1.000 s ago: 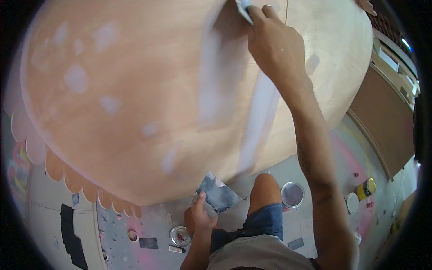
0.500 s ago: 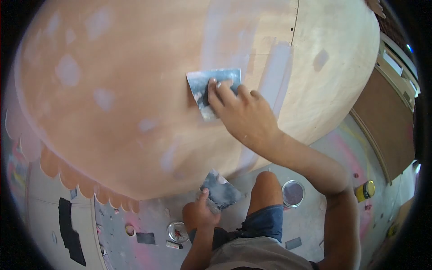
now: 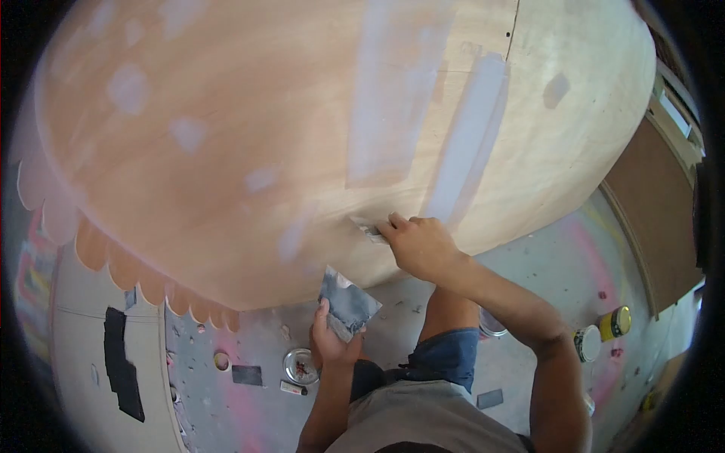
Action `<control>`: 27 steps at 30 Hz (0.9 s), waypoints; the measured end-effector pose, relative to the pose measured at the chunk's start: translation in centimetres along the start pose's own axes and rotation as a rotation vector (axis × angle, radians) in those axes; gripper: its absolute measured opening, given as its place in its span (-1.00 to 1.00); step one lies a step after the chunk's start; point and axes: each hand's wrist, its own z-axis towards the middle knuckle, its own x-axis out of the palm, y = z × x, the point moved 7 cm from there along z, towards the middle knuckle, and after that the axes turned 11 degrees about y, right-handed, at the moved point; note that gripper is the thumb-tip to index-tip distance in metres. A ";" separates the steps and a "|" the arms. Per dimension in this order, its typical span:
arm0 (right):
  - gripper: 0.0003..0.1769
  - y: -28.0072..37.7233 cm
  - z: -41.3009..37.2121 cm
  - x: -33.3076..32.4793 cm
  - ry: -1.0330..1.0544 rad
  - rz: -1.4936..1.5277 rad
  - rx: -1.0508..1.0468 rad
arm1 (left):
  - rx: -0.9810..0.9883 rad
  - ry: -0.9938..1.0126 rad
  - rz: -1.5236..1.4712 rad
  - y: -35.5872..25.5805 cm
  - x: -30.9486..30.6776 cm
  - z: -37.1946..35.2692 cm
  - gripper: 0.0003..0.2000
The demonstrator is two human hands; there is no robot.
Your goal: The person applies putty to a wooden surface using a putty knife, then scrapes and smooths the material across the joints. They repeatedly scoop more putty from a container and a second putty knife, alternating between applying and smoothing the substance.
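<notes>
A large curved wooden panel [image 3: 302,113] fills the upper view, patched with pale lilac filler. My right hand [image 3: 424,245] grips a filler spreader [image 3: 368,229], seen nearly edge-on close to the panel's lower part. Above it, a wide filler strip [image 3: 393,113] ends in a straight lower edge; a narrower filler strip [image 3: 468,140] slants beside it. Lower down, my left hand [image 3: 336,343] holds a second spreader [image 3: 350,300], its grey face smeared with filler, the thumb over one edge.
On the floor stand a glass ashtray [image 3: 300,366], a lighter [image 3: 293,388], a roll of tape [image 3: 221,361] and dark sanding sheets [image 3: 247,375]. Tins, one of them a yellow tin [image 3: 615,323], are at the right. A brown board [image 3: 653,219] leans beyond them. My knee is under the panel's lower edge.
My right hand has moved down off the wide filler strip, its spreader turning edge-on. The strip's lower end now shows. My left hand and its spreader have shifted slightly up and left.
</notes>
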 end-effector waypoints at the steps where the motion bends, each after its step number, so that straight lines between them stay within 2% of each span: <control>1: -0.41 0.5 -1.4 -0.1 -0.005 0.003 0.006 | -0.005 -0.083 -0.003 0.2 -0.7 -0.5 -0.67; 2: -0.42 1.7 -3.6 -1.7 -0.197 0.183 -0.131 | -0.001 -0.146 -0.012 0.3 -1.0 0.0 -0.68; 3: -0.41 2.8 -5.5 -3.0 -0.386 0.348 -0.278 | 0.009 -0.116 -0.024 -0.2 -0.7 0.7 -0.68; 5: -0.35 5.1 -8.0 -1.7 -0.528 0.381 -0.723 | -0.180 0.054 -0.413 0.6 1.7 0.3 -0.70; 6: -0.35 6.1 -8.5 -0.5 -0.528 0.373 -0.716 | -0.147 0.003 -0.365 0.4 2.4 0.5 -0.69; 7: -0.31 6.5 -8.5 0.3 -0.529 0.473 -0.594 | -0.153 0.005 -0.365 0.3 3.8 0.5 -0.69; 8: -0.27 6.2 -8.3 0.9 -0.529 0.573 -0.471 | -0.103 0.060 -0.193 -0.6 5.2 0.5 -0.67; 9: -0.27 5.6 -8.3 0.9 -0.532 0.580 -0.465 | -0.054 0.113 -0.019 -1.5 6.3 0.0 -0.66; 11: -0.22 4.0 -7.0 2.0 -0.243 0.025 -0.411 | -0.022 0.116 0.065 -2.1 7.5 -1.4 -0.63; 12: -0.19 3.0 -7.0 1.4 -0.219 0.012 -0.407 | 0.018 0.116 0.139 -2.4 7.8 -1.7 -0.59; 14: -0.13 -0.4 -8.0 -3.7 -0.543 -0.065 -0.221 | 0.040 0.133 0.184 -2.1 6.8 -2.1 -0.59; 15: -0.14 -2.6 -8.5 -8.4 -0.650 0.063 -0.084 | 0.072 0.158 0.227 -2.1 6.7 -1.8 -0.58; 16: -0.19 -3.7 -9.8 -13.9 -0.897 0.050 0.037 | 0.069 0.159 0.230 -1.8 6.9 -1.7 -0.58; 17: -0.30 -5.2 -10.6 -18.7 -0.999 -0.027 0.255 | 0.021 0.110 0.161 -1.0 6.8 -1.6 -0.59; 18: -0.47 -5.9 -11.3 -22.7 -1.149 -0.104 0.295 | -0.026 0.061 0.093 -0.3 6.6 -1.4 -0.59; 19: -0.51 -7.1 -11.3 -25.7 -1.176 -0.097 0.419 | -0.025 0.062 0.098 0.0 6.4 -1.3 -0.59; 21: -0.57 -8.3 -10.5 -27.3 -1.238 -0.171 0.450 | -0.066 0.097 0.100 0.9 5.8 -1.4 -0.59; 23: -0.75 -7.1 -8.6 -27.2 -1.239 -0.330 0.421 | -0.052 0.070 0.115 1.0 5.4 -1.5 -0.59; 25: -0.61 -5.8 -7.3 -24.5 -1.218 -0.329 0.411 | -0.039 0.042 0.120 1.1 4.8 -1.3 -0.59; 27: -0.61 -4.4 -5.4 -20.9 -1.105 -0.370 0.324 | -0.080 -0.002 0.078 1.3 3.7 -1.3 -0.59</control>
